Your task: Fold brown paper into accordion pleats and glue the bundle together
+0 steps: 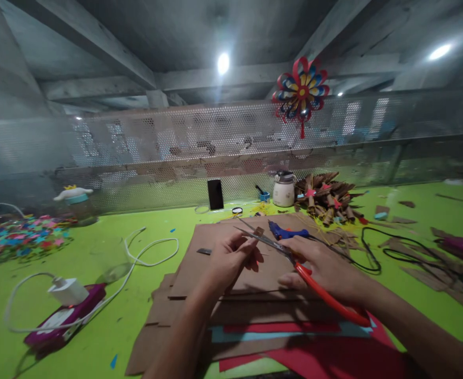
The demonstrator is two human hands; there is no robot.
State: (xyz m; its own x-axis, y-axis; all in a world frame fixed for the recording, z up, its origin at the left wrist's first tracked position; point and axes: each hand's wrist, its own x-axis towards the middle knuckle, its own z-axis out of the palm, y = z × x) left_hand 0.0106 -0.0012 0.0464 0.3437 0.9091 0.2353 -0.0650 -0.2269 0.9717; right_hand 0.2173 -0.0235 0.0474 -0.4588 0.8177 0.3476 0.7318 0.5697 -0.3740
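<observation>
My right hand grips red-handled scissors, blades open and pointing left toward a small brown paper scrap. My left hand pinches that scrap by the blades, fingers closed. Both hands hover over a stack of brown cardboard sheets. Red and blue paper sheets lie under the stack near me. A blue glue gun rests just beyond my right hand.
On the green table: a white charger with cable on a purple pouch at left, coloured paper bits far left, a phone propped against the mesh screen, a white jar, brown paper cones, black cable at right.
</observation>
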